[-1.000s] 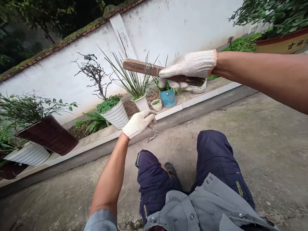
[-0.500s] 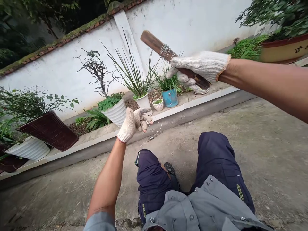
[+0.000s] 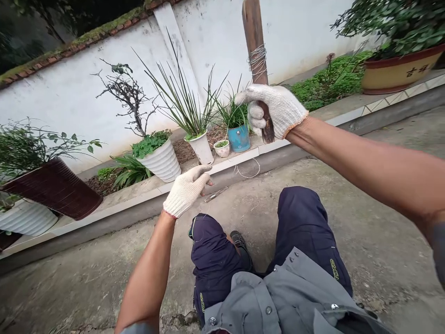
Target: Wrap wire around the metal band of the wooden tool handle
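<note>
At the far left, a dark brown pot (image 3: 62,190) leaned on the planted ledge (image 3: 125,198), and beside it, to the right, stood a white ribbed pot (image 3: 162,160). The gloved left hand (image 3: 187,190) hovered before the ledge, fingers partly curled; whether its grip pinched anything could not be told. Yellow-green lettering (image 3: 201,301) on the left trouser leg was too small to read surely. Further right came a blue pot (image 3: 239,138), with a thin wire loop (image 3: 247,177) hanging below it. The wooden stick (image 3: 253,28), wound with wire (image 3: 257,60), stood nearly upright, its lower part gripped firmly by the gloved right hand (image 3: 278,109). At the far right, a yellow pot (image 3: 385,79) bore dark Chinese characters (image 3: 418,71), the first reading 吉.
</note>
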{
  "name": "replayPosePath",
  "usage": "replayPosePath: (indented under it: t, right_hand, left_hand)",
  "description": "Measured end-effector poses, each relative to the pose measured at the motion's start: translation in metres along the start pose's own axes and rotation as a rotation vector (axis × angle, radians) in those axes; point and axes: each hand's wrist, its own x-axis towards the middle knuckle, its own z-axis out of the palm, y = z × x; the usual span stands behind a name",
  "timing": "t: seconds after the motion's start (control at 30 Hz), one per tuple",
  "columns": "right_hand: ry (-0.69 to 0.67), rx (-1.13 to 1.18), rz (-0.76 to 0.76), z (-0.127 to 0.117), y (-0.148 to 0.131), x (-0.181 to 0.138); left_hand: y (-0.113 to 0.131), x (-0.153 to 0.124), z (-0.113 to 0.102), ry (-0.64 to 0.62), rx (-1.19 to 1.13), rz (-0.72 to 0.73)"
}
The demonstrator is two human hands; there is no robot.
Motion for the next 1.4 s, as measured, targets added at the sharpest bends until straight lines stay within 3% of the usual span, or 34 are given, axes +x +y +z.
replayPosePath:
  t: [0.13, 0.3, 0.43, 0.6, 0.8, 0.97, 1.07, 1.2, 1.4]
  right_hand:
    - [-0.022, 0.032, -0.059, 0.007, 0.014, -0.007]
    - [0.122, -0.193, -0.008, 0.016, 0.040, -0.022]
    - [-0.007, -0.040, -0.024, 0.022, 0.061, -0.036]
    - [-0.125, -0.053, 0.155, 0.032, 0.073, -0.053]
    - [-0.122, -0.101, 0.258, 0.025, 0.074, -0.060]
    - [-0.128, -0.100, 0.322, 0.028, 0.081, -0.065]
    - [-0.170, -0.160, 0.371, 0.039, 0.089, -0.067]
    - [-0.228, -0.391, 0.407, 0.050, 0.092, -0.069]
    - [-0.336, -0.591, 0.419, 0.041, 0.080, -0.068]
  left_hand:
    - [-0.013, 0.005, 0.008, 0.035, -0.044, -0.029]
    - [-0.024, 0.002, 0.016, 0.031, 0.077, -0.027]
    - [-0.025, -0.007, 0.021, 0.037, -0.015, -0.044]
    - [-0.019, -0.013, 0.025, 0.060, -0.071, -0.044]
    - [-0.031, -0.004, 0.022, 0.102, 0.189, 0.036]
    - [-0.032, -0.007, 0.032, 0.056, 0.349, 0.149]
    - [-0.010, -0.016, 0.044, 0.040, 0.148, 0.153]
    - [0.017, -0.021, 0.060, 0.019, -0.170, 0.016]
    - [0.009, -0.035, 0.059, -0.064, -0.278, -0.152]
